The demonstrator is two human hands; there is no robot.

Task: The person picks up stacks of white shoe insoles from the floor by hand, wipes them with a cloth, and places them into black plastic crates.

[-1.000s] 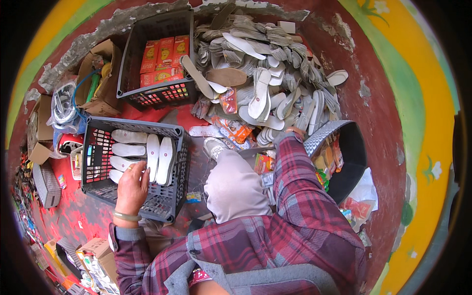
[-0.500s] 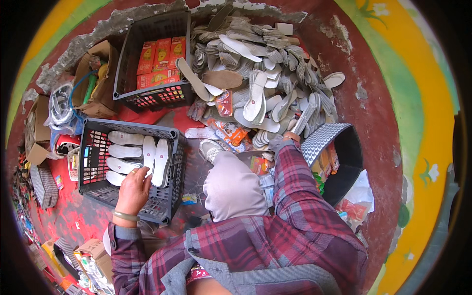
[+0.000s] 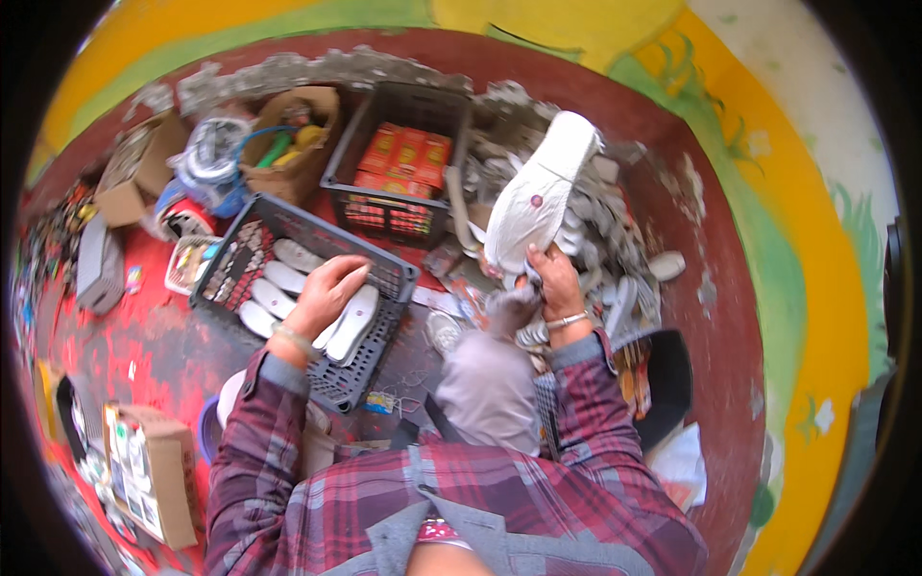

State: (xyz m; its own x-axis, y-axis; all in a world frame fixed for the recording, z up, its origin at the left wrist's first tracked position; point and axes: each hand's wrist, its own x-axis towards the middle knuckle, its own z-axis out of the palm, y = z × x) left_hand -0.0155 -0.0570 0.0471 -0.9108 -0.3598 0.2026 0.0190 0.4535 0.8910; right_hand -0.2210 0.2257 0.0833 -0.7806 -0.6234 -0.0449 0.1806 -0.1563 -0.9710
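My right hand grips a white shoe insole with a small reddish dot. It is held up by one end, tilted, in front of the insole pile; a greyish edge along its side hints at more layers, but I cannot count them. Over the dark plastic crate hovers my left hand, fingers loosely extended, with nothing visible in them. Inside that crate lie several white insoles, some partly hidden by the left hand. Behind the held insole spreads a large heap of grey and white insoles.
A second dark crate holds red boxes. Cardboard boxes and a white basket stand to the left. A black bin with packets leans at the right. My bent knee is between the near crate and the bin.
My right hand has come up from the heap with a white insole. My left hand has lifted off the insoles in the crate. The whole view has shifted.
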